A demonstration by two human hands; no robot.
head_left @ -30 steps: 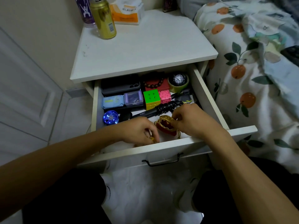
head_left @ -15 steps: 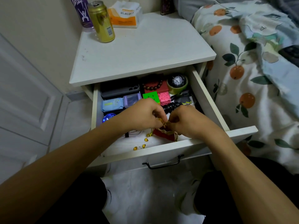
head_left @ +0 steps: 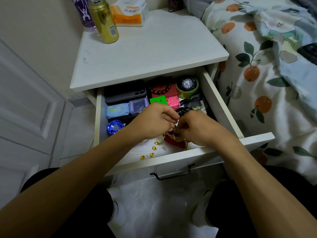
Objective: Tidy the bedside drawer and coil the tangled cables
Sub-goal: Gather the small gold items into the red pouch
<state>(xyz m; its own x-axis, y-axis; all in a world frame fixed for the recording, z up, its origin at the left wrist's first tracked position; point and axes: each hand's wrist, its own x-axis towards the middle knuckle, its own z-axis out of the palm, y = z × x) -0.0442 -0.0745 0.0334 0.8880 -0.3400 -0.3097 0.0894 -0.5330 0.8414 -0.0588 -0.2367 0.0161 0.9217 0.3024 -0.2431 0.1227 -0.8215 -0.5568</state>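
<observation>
Now, from my head camera, I look down into an open bedside drawer (head_left: pixel 221 107). Going left to right: at about 9 o'clock inside it lies a blue round gadget (head_left: pixel 115 127), then several small gold beads (head_left: pixel 154 148) loose on the drawer floor near the front, around 6 o'clock. My left hand (head_left: pixel 154 121) has its fingertips pinched together over the mouth of a small red pouch (head_left: pixel 175 139) with gold trim; whether a bead sits between them I cannot tell. My right hand (head_left: pixel 197 128), touching the left at the fingertips, pinches the pouch's gathered rim. The pouch sits at the drawer's front centre, soft and limp, so I judge it light and best held by its rim to keep it open. The beads look smooth, tiny and likely slippery, needing a fingertip pinch. At 1 o'clock a black knobbly cable-like piece (head_left: pixel 184 109) pokes out behind my hands.
</observation>
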